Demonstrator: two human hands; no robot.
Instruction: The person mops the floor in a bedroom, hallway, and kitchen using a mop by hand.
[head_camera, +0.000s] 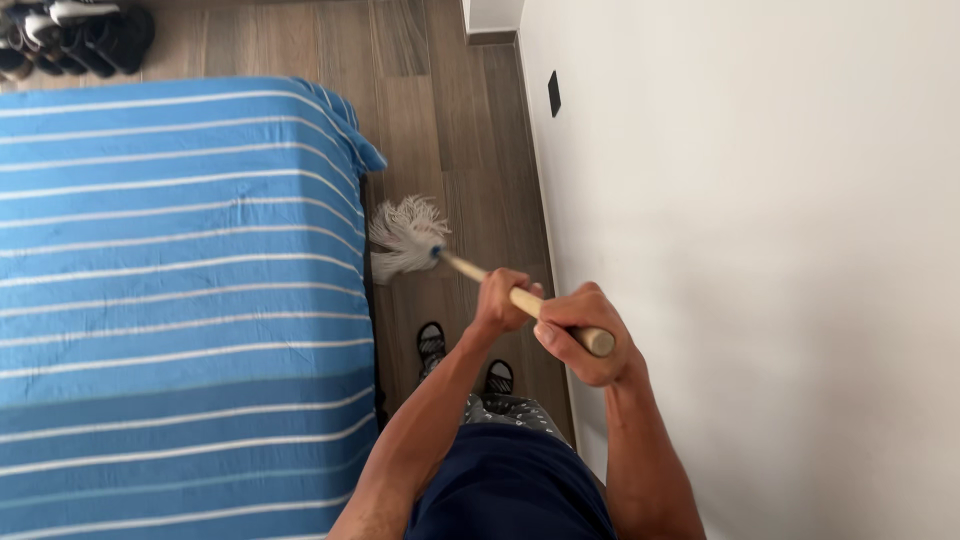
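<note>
I hold a mop by its pale wooden handle (462, 266) with both hands. My left hand (500, 300) grips the handle lower down, and my right hand (585, 335) is closed around its top end. The white string mop head (405, 238) rests on the wooden floor (420, 120), close beside the corner of the bed. My feet in dark sandals (432, 345) stand on the floor just behind the mop head.
A bed with a blue sheet striped in white (170, 280) fills the left side. A plain white wall (750, 250) with a small dark socket (553, 93) runs along the right. Dark shoes (70, 35) sit at the top left.
</note>
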